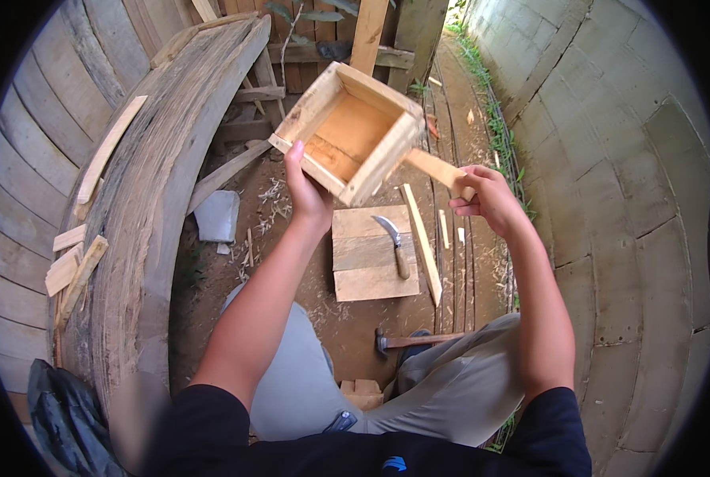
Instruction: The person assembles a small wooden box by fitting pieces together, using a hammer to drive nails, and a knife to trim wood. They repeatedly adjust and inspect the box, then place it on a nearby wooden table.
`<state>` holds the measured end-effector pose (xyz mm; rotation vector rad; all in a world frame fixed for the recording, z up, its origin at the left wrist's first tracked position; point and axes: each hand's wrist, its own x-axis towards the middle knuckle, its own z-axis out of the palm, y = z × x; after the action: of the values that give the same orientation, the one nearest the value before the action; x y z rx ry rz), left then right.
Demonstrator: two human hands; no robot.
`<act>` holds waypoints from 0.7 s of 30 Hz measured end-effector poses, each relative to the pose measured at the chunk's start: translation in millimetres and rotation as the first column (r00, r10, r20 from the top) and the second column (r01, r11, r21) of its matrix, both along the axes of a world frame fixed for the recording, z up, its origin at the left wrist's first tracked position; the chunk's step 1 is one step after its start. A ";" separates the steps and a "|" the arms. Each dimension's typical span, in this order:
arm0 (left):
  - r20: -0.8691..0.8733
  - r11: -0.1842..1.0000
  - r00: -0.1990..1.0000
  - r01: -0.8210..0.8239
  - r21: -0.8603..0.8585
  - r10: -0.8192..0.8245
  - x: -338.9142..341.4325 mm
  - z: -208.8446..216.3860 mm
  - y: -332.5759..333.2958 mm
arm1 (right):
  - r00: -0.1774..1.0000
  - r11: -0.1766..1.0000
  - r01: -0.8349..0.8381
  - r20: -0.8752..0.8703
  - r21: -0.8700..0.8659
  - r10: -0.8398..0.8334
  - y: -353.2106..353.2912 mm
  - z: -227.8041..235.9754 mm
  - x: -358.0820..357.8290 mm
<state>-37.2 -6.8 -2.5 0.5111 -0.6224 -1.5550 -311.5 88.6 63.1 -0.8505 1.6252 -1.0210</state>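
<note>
1. Left hand (pixel 307 191) gripping open wooden box (pixel 351 131), raised and tilted above the ground
2. Right hand (pixel 482 199) clenched around wooden slat (pixel 434 168) touching box's corner
3. Below: curved knife (pixel 394 242) on boards (pixel 371 254), hammer (pixel 414 342) nearby

Both bare forearms rise from the lower edge. The left hand (pixel 307 195) is raised, fingers curled in a grip; the right hand (pixel 486 199), level beside it, is closed.
</note>
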 end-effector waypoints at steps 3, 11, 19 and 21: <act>0.053 0.998 0.996 -0.067 -0.008 0.067 7.7 9.2 -0.6 | 0.974 0.966 -0.223 -0.015 0.129 0.227 0.8 -1.7 21.8; 0.264 0.990 0.964 -0.059 0.131 0.023 16.3 12.1 -3.2 | 0.952 0.977 -0.206 0.243 0.049 0.188 1.7 5.5 71.6; 0.281 0.946 0.957 -0.028 0.323 -0.068 20.0 -5.1 -9.0 | 0.952 0.982 -0.180 0.261 0.048 0.162 2.0 -1.2 69.3; 0.307 0.951 0.946 0.001 0.311 -0.101 21.6 -3.8 -8.9 | 0.946 0.983 -0.174 0.289 0.058 0.150 -1.8 -6.4 65.7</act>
<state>-15.6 -15.7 -6.3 1.0056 -0.6441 -1.6421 -245.9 86.9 56.7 -0.7316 1.3228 -0.9075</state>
